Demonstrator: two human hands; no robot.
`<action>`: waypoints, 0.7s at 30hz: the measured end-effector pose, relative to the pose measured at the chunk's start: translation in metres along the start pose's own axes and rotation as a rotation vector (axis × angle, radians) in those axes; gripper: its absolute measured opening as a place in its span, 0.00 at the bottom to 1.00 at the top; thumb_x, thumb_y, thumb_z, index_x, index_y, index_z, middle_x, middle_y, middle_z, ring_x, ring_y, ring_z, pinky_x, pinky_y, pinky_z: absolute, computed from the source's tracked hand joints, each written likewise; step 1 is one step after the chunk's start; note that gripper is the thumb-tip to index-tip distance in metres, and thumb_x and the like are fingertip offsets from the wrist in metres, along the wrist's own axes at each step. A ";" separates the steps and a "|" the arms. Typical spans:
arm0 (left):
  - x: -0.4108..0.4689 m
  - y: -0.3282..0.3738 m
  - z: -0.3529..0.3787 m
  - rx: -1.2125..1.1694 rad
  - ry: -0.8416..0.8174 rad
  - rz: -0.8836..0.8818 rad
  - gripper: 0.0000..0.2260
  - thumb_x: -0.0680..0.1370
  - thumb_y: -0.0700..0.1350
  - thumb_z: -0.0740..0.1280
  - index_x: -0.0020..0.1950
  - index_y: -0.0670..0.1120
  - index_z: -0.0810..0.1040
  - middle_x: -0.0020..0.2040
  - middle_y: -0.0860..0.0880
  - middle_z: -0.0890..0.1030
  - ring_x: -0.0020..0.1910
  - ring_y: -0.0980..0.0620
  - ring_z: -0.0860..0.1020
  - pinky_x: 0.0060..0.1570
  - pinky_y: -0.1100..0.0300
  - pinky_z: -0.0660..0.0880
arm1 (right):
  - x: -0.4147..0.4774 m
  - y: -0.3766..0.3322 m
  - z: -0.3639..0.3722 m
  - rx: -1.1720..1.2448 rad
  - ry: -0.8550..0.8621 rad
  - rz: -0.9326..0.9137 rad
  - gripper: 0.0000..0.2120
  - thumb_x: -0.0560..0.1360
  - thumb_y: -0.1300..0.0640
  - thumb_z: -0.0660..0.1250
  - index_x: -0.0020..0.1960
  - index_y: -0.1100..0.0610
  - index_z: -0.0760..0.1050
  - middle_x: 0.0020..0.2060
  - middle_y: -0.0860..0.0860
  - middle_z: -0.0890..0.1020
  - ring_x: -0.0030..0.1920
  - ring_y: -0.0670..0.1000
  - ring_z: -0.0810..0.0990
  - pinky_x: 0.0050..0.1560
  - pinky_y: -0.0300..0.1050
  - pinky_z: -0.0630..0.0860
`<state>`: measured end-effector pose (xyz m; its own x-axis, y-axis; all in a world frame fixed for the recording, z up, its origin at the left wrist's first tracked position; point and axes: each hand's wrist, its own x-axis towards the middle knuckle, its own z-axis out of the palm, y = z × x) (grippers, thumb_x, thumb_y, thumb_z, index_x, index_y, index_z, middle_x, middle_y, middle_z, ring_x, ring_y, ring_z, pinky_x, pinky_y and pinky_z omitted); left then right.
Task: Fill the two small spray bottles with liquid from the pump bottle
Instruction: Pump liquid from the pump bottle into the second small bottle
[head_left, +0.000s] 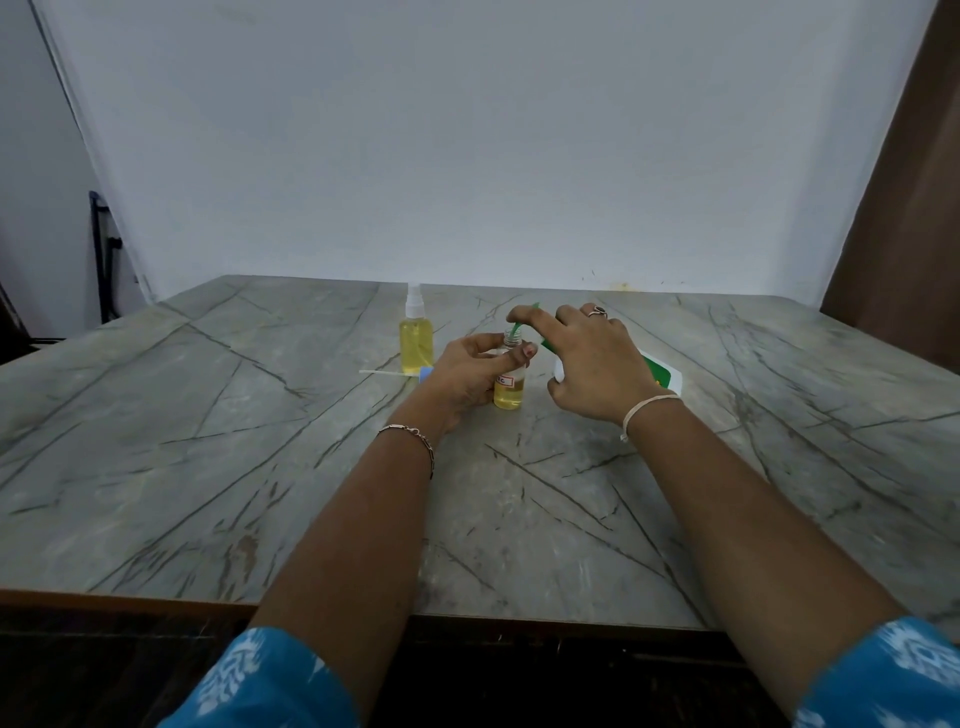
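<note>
On marble-patterned table (208, 441), near its middle: small open spray bottle (510, 389), upright, sprayer off, about half full of yellow liquid, red-edged label on its side. Gripped by left hand (470, 371), fingers and thumb curled round neck and shoulder. In right hand (597, 364), fingers wrapped round it: white-and-green pump bottle (662, 371), tilted leftward, green spout (521, 327) reaching down to the open neck, index finger laid on the pump head. Just left and behind: 2nd spray bottle (416, 338), standing, white sprayer fitted, nearly full of yellow liquid, untouched. In front of it, flat on the table: loose sprayer head (425, 373), thin white dip tube pointing left. Chain bracelet (410, 431) on left wrist, pale thread (647, 408) on right.
</note>
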<state>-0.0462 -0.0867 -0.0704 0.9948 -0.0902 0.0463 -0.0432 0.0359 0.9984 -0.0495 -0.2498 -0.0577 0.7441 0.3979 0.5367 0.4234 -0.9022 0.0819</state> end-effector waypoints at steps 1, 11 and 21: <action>0.000 0.000 0.000 -0.001 0.001 0.000 0.23 0.73 0.45 0.74 0.66 0.41 0.75 0.56 0.42 0.83 0.50 0.51 0.82 0.57 0.51 0.78 | 0.000 0.000 0.000 0.007 -0.004 0.000 0.38 0.68 0.55 0.69 0.73 0.42 0.56 0.51 0.53 0.76 0.55 0.59 0.74 0.54 0.55 0.73; 0.000 -0.001 0.000 -0.002 0.004 0.002 0.22 0.73 0.45 0.75 0.64 0.41 0.76 0.57 0.41 0.83 0.53 0.48 0.81 0.62 0.46 0.76 | 0.004 -0.004 0.000 0.046 0.013 0.015 0.32 0.67 0.55 0.70 0.67 0.44 0.61 0.54 0.52 0.77 0.56 0.58 0.74 0.55 0.55 0.72; 0.001 -0.001 -0.001 -0.026 0.004 -0.002 0.25 0.72 0.46 0.75 0.66 0.41 0.73 0.56 0.43 0.83 0.52 0.50 0.81 0.55 0.52 0.78 | 0.000 -0.002 -0.001 -0.032 0.002 0.003 0.41 0.68 0.56 0.68 0.75 0.40 0.52 0.49 0.53 0.75 0.53 0.58 0.73 0.51 0.54 0.72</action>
<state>-0.0455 -0.0860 -0.0714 0.9953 -0.0864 0.0444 -0.0391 0.0616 0.9973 -0.0510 -0.2483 -0.0575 0.7442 0.3949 0.5387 0.4047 -0.9082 0.1067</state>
